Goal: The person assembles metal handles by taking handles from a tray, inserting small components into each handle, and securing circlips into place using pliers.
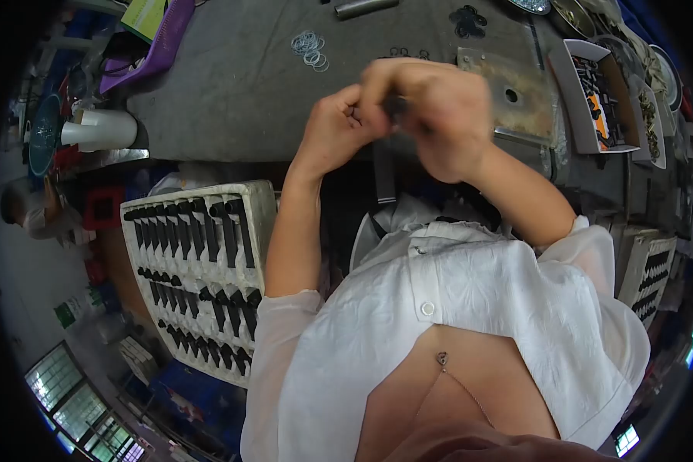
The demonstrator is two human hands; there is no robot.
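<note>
My left hand (335, 131) and my right hand (439, 112) meet over the near edge of the table, both closed. Between their fingers is a small dark part (395, 105), mostly hidden and blurred. A grey flat strip (385, 175) shows just below the hands; whether it joins the dark part I cannot tell. Several black rings (399, 52) lie right behind my fingers. Farther left is a loose pile of pale thin rings (309, 51). Beside my right hand lies a worn metal plate (516, 96) with a hole.
To the left, a white tray (266, 208) holds rows of black long-stemmed parts. A white cup (104, 129) and purple basket (169, 38) stand at the table's left. On the right is a cardboard box (627, 115) of dark parts. Another person (46, 215) is at far left.
</note>
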